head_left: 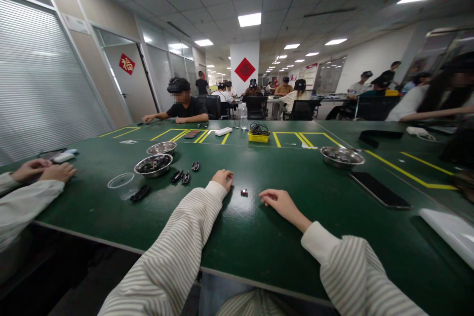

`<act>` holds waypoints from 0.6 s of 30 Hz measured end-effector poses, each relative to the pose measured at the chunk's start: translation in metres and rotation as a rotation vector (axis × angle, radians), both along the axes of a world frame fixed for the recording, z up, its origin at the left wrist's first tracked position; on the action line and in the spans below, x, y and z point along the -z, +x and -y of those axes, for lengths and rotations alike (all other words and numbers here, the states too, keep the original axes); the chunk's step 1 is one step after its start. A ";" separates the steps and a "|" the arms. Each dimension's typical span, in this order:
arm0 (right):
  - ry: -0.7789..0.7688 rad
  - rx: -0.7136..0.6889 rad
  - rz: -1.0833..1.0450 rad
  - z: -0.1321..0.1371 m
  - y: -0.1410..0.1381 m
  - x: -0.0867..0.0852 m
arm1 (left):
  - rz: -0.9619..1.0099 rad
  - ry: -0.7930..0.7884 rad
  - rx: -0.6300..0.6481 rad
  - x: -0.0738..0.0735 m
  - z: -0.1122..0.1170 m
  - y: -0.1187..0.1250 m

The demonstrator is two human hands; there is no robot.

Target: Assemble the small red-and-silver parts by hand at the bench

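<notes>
My left hand (223, 179) rests on the green table (237, 237), its fingers loosely bent and apart with nothing visible in them. Just to its right lies a small black and red part (244, 192), too small to name, touched by neither hand. On the other side of that part, my right hand (279, 200) lies with fingers stretched out to the left, holding nothing. Left of my left hand are several small black plastic pieces, among them one dark shell-like piece (185, 177) and another (195, 166).
Two metal bowls, the nearer (153, 174) full of dark parts, stand left near a clear plastic lid (120, 180). To the right are another metal bowl (342, 164) and a phone (378, 189). A co-worker's hands (55, 172) are at far left; another person sits across.
</notes>
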State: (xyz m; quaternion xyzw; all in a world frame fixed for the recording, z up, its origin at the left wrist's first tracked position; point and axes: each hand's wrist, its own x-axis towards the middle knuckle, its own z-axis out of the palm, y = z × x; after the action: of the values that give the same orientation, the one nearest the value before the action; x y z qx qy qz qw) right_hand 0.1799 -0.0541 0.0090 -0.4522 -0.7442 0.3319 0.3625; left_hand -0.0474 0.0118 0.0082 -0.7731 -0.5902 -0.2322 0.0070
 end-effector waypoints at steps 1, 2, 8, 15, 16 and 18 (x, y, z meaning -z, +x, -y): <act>-0.003 0.002 -0.001 0.000 0.000 0.000 | 0.036 0.021 0.068 0.000 0.004 0.006; -0.003 0.005 -0.002 0.000 0.000 -0.001 | 0.067 0.038 0.142 0.001 0.007 0.013; 0.025 0.060 -0.016 0.002 -0.002 -0.004 | 0.094 0.059 0.451 0.009 0.024 0.050; 0.047 0.078 0.001 0.003 -0.002 -0.006 | 0.013 0.063 0.414 0.011 0.025 0.051; 0.047 0.077 0.007 0.003 -0.002 -0.007 | 0.007 0.076 0.390 0.011 0.025 0.049; 0.043 0.070 0.013 0.003 -0.002 -0.007 | -0.007 0.087 0.323 0.009 0.026 0.046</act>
State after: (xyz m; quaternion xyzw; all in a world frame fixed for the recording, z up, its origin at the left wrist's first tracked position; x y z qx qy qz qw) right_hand 0.1782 -0.0569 0.0155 -0.4721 -0.7374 0.3001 0.3786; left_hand -0.0014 -0.0142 -0.0012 -0.8576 -0.4479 -0.2528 0.0050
